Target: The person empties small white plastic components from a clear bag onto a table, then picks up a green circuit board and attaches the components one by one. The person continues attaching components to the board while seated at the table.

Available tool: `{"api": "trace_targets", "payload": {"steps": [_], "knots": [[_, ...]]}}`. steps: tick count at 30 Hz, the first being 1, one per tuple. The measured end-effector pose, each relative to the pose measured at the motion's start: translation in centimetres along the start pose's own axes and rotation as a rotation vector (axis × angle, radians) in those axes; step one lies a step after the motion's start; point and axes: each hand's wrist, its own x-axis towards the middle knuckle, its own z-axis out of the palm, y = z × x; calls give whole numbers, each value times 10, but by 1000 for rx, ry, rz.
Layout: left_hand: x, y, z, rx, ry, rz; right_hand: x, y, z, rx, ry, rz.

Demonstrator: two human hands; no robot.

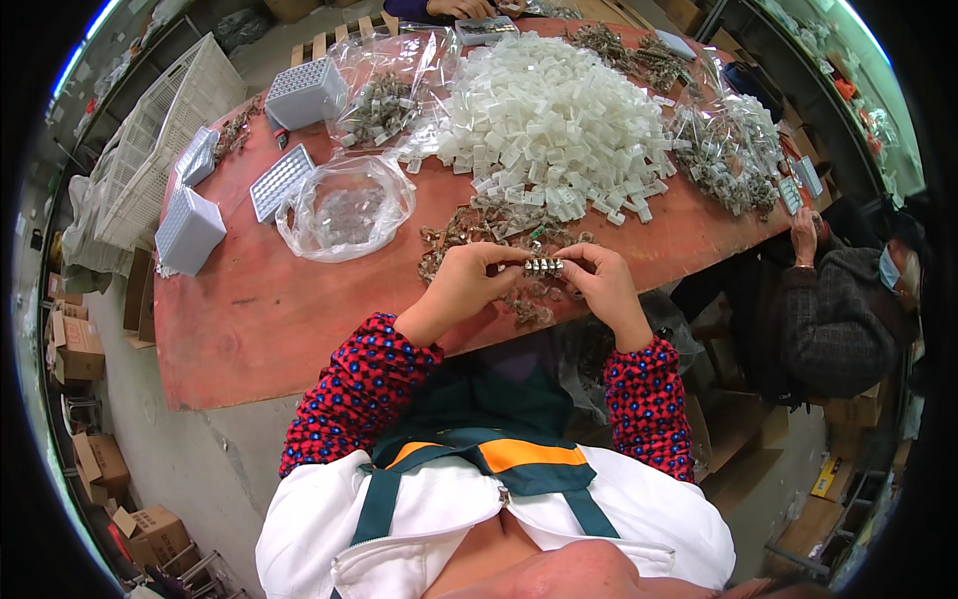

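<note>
While a white plastic crate [140,165] leans at the far left above cardboard boxes [78,344] on the floor, a person in red patterned sleeves works at a curved red table [230,339]. Near the table's left edge stands a white block [190,235], and to its right lies a flat white tray [279,183] beside a taller white block with a perforated top [304,95]. An open plastic bag [394,215] holds clear pieces too blurred to identify.

Near the front edge, the left hand [469,280] pinches the left end of a short metal strip [544,267] between thumb and fingers. The strip spans the gap between the two hands, lying crosswise at the fingertips, above small metal and clear parts [529,304] scattered on the table. At its other end, the right hand [602,285] grips it the same way, its thumb and fingers closed on the metal.

Beyond the hands and slightly to the right rises a heap of translucent white pieces [564,110]. Farther right sits a clear bag of metal parts [728,160], and at the table's right edge a co-worker's hand [803,237] rests near a small tray [789,196].
</note>
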Motion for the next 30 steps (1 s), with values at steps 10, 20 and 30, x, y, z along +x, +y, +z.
{"api": "trace_targets", "payload": {"steps": [10, 20, 30], "knots": [[-1, -1, 4, 23, 276, -26, -5, -11, 27, -4, 108, -175], [0, 9, -17, 111, 166, 114, 9, -5, 31, 355, 56, -75], [1, 10, -19, 67, 129, 30, 4, -13, 27, 263, -18, -32]]}}
